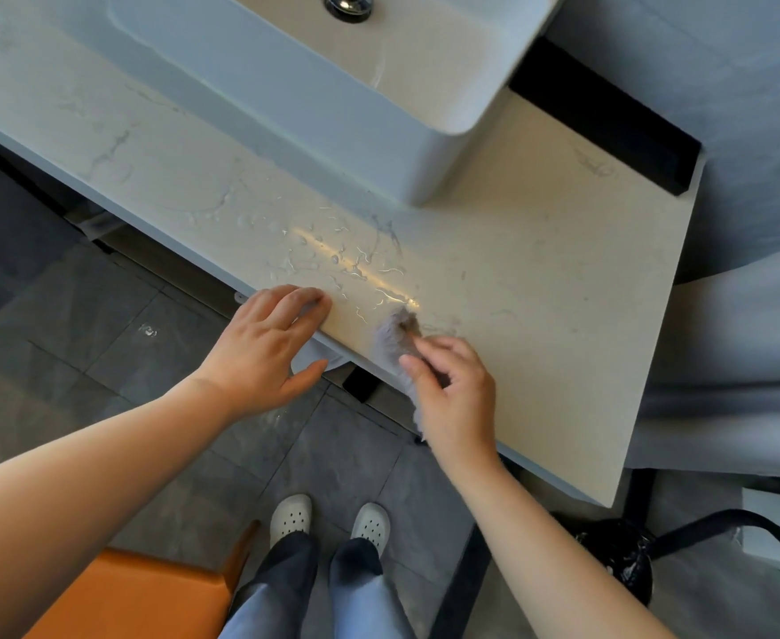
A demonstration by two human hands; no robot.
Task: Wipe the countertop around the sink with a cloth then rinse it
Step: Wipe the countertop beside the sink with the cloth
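Grey, fluffy fabric is what matters in the head view: the cloth (395, 343) lies bunched at the front edge of the counter (540, 288), part on the stone and part hanging over the lip. The right hand (452, 389) has its fingers curled onto the cloth and pinches its near part, with the fuzzy front end poking out toward the wet patch. The left hand (263, 348) lies spread and relaxed, fingers resting on the counter edge just left of the cloth, thumb below the lip, holding nothing.

I judge the cloth to be light, soft and limp, so it will fold and trail rather than keep a shape, and damp pile will drag a little on the stone. A pinch at one corner would let most of it flop; a flat palm over a gathered wad looks the better hold. It is in no way fragile. Streaks and beads of water (333, 265) lie on the counter between the hands and the sink (333, 99), near the cloth's front end, and the smooth stone is likely slippery there.

As for containers, the sink is a white box-shaped basin standing on the counter. Its bowl shows only a drain (349, 4) and a faint wet streak, with no standing water that I can see. A bin (618, 555) with a black liner stands on the floor (79, 343) under the counter's right end, and its contents cannot be made out
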